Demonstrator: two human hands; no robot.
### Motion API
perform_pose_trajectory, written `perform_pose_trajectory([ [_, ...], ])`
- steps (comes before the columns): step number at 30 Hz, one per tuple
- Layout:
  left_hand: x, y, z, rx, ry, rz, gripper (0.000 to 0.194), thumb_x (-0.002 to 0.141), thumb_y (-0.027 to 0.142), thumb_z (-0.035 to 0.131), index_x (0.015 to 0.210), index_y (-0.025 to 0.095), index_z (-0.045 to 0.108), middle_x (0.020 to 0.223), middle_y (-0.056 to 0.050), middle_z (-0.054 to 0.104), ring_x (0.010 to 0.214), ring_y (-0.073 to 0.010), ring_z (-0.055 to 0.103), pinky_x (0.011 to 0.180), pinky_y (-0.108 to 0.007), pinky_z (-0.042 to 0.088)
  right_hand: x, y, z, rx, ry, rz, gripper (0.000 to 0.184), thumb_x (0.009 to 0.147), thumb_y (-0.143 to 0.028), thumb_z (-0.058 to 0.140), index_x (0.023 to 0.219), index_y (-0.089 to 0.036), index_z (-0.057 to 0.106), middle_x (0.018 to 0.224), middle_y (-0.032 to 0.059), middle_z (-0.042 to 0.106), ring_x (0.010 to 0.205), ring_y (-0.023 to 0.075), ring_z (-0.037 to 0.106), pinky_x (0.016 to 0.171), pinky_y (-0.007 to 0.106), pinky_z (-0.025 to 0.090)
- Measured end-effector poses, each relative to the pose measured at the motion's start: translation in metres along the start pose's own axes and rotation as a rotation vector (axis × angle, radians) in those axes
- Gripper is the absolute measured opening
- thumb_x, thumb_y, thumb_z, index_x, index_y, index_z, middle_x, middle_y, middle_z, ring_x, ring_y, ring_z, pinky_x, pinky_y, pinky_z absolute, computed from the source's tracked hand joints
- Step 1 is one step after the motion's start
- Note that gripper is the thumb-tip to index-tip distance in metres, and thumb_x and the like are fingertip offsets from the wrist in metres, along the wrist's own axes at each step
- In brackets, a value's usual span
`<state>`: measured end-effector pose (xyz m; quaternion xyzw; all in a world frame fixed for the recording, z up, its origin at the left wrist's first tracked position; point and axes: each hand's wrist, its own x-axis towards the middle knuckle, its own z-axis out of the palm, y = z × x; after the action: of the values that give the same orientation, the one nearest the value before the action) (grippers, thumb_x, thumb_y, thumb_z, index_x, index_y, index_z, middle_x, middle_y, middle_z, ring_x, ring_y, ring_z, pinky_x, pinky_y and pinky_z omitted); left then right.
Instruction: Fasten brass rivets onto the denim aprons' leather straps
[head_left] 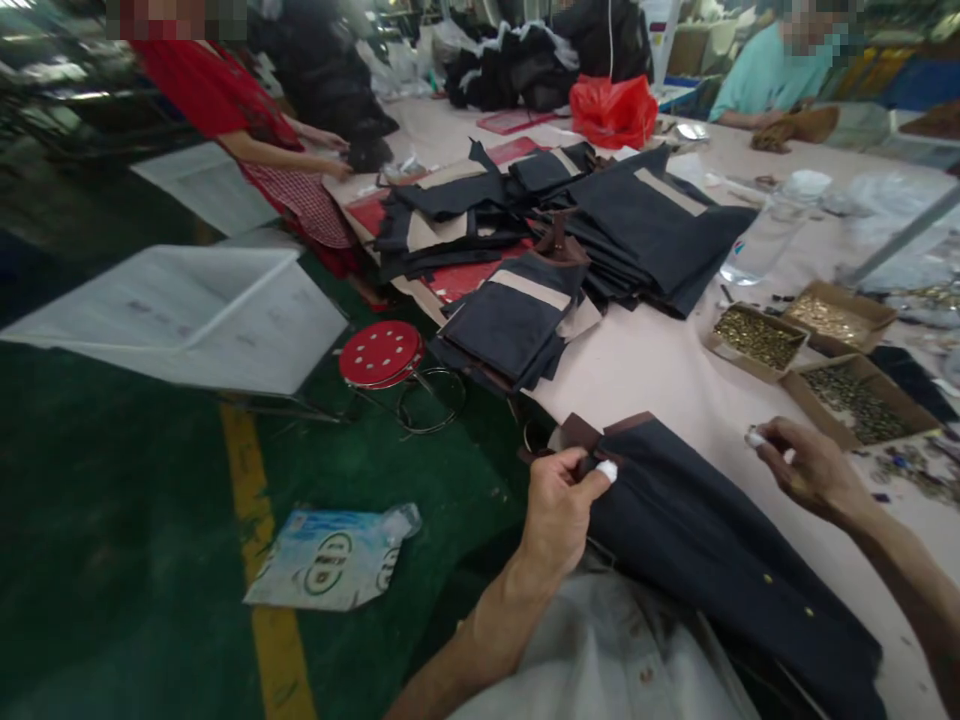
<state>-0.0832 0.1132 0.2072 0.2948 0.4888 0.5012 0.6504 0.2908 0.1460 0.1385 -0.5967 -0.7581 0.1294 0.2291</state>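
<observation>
My left hand (pixel 559 505) pinches the brown-trimmed end of a dark navy fabric piece (pixel 720 520), its thumb on top with a white wrap at the tip. The piece lies across the table edge and my lap, and two small brass-coloured spots show toward its lower end. Off to the right, my right hand (pixel 810 465) is raised with thumb and forefinger closed together, a white wrap on a fingertip. Whatever sits between those fingers is too small to make out. Close beyond it are cardboard boxes of small metal fittings, one with dark silvery pieces (pixel 855 400) and one with brass-coloured pieces (pixel 757 338).
Stacks of dark fabric pieces (pixel 645 215) cover the table's middle. A clear plastic bottle (pixel 765 235) stands behind the boxes. On the left are a red stool (pixel 381 354), a white bin (pixel 172 310) and a printed bag (pixel 330 560) on the floor. Two other people stand or sit around the table.
</observation>
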Motion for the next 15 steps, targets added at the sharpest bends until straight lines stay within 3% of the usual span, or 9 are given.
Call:
perform_pose_trajectory([
  [2, -0.002, 0.0, 0.002, -0.015, -0.033, 0.009, 0.028, 0.07, 0.033, 0.088, 0.07, 0.012, 0.069, 0.065, 0.0, 0.056, 0.061, -0.0098, 0.046, 0.059, -0.023, 0.033, 0.006, -0.06, -0.023, 0.081, 0.079, -0.118, 0.011, 0.096, -0.033, 0.062, 0.098, -0.022, 0.062, 0.084, 0.0057, 0.066, 0.071, 0.0205, 0.063, 0.065, 0.033, 0.049],
  [4, -0.003, 0.0, 0.004, -0.018, -0.053, 0.011, 0.029, 0.071, 0.032, 0.087, 0.069, 0.012, 0.068, 0.064, 0.001, 0.053, 0.061, -0.0091, 0.043, 0.058, -0.023, 0.03, 0.013, -0.121, -0.039, 0.152, 0.068, -0.274, 0.007, 0.097, -0.024, 0.061, 0.103, -0.023, 0.061, 0.094, 0.0077, 0.067, 0.079, 0.0205, 0.064, 0.066, 0.031, 0.049],
  [7, -0.005, 0.001, 0.006, -0.018, -0.082, -0.013, 0.028, 0.072, 0.033, 0.087, 0.072, 0.012, 0.069, 0.064, 0.001, 0.051, 0.06, -0.009, 0.04, 0.057, -0.023, 0.028, 0.023, -0.181, -0.04, 0.165, 0.024, -0.414, 0.008, 0.098, -0.017, 0.058, 0.105, -0.022, 0.059, 0.094, 0.0076, 0.064, 0.078, 0.0193, 0.06, 0.068, 0.032, 0.048],
  [9, -0.006, 0.003, 0.006, -0.022, -0.112, -0.021, 0.028, 0.074, 0.035, 0.085, 0.074, 0.012, 0.069, 0.065, 0.001, 0.052, 0.061, -0.0098, 0.041, 0.057, -0.024, 0.029, 0.029, -0.195, -0.028, 0.15, 0.011, -0.46, 0.008, 0.099, -0.016, 0.057, 0.105, -0.021, 0.058, 0.093, 0.0077, 0.064, 0.077, 0.0193, 0.058, 0.069, 0.033, 0.048],
  [15, -0.007, 0.011, 0.002, 0.097, -0.117, 0.057, 0.028, 0.075, 0.037, 0.082, 0.069, 0.013, 0.069, 0.063, 0.001, 0.051, 0.061, -0.0114, 0.041, 0.059, -0.025, 0.032, 0.036, -0.198, 0.001, 0.177, 0.023, -0.474, 0.011, 0.098, -0.016, 0.057, 0.107, -0.022, 0.061, 0.093, 0.0077, 0.065, 0.077, 0.0206, 0.059, 0.068, 0.035, 0.046],
])
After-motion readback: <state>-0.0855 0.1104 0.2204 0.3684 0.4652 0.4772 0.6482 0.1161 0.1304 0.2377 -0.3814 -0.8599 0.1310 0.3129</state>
